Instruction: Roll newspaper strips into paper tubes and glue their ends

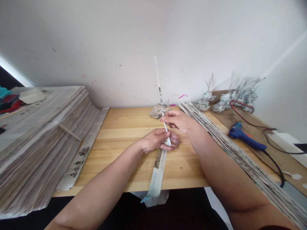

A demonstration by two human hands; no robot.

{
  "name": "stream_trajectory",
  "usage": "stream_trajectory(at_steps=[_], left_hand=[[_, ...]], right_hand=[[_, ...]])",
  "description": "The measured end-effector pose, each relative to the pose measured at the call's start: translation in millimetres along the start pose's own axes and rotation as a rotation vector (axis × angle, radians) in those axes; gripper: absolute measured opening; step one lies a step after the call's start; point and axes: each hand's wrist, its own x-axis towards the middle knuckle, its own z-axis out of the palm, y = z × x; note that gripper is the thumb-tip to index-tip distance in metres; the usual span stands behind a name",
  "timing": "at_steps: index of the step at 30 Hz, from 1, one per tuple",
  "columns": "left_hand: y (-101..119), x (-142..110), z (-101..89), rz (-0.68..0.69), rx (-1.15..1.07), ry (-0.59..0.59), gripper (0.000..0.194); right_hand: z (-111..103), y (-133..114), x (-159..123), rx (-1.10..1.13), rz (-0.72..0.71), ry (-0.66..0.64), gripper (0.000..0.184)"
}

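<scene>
A thin rolled newspaper tube (160, 95) stands up at a slight tilt between my hands, its pale tip pointing toward the wall. My right hand (178, 120) pinches the tube partway up between thumb and fingers. Lower down, my left hand (159, 140) holds the tube's base, thumb pressed on it and fingers behind. From there a flat strip of newspaper (157, 174) runs down over the table's front edge, its lower end hanging with a light blue corner.
Tall newspaper stacks (48, 137) fill the left side. A bundle of finished paper tubes (230, 153) lies along the right. Beyond it are a blue glue gun (248, 137) with its cord and several woven paper figures (236, 97). A crumpled cloth (157, 111) rests by the wall.
</scene>
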Motion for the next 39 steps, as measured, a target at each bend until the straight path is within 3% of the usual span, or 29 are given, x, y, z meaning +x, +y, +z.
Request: stream_trajectory(at_steps=[3, 8, 13, 19, 25, 31, 39], left_hand=[[2, -1, 0.7, 0.001, -0.011, -0.001, 0.031], [4, -1, -0.6, 0.004, -0.016, -0.018, 0.032], [1, 0, -1.7, 0.006, 0.015, -0.024, 0.032], [2, -1, -0.4, 0.009, 0.002, -0.037, 0.032], [3, -1, 0.5, -0.004, 0.013, -0.033, 0.034], [8, -4, 2.0, -0.016, 0.011, -0.055, 0.035], [5, -3, 0.8, -0.001, 0.023, -0.052, 0.035]], right_hand=[[1, -1, -2, -0.026, -0.003, 0.013, 0.031], [-4, -1, -2, -0.047, 0.039, -0.171, 0.035], [-3, 2, 2, 0.061, 0.009, -0.024, 0.031], [-7, 3, 1, 0.002, 0.012, -0.173, 0.033], [-1, -2, -2, -0.029, -0.057, -0.024, 0.029], [-9, 5, 0, 0.042, 0.003, -0.258, 0.033], [-7, 6, 5, 0.141, -0.018, -0.116, 0.027]])
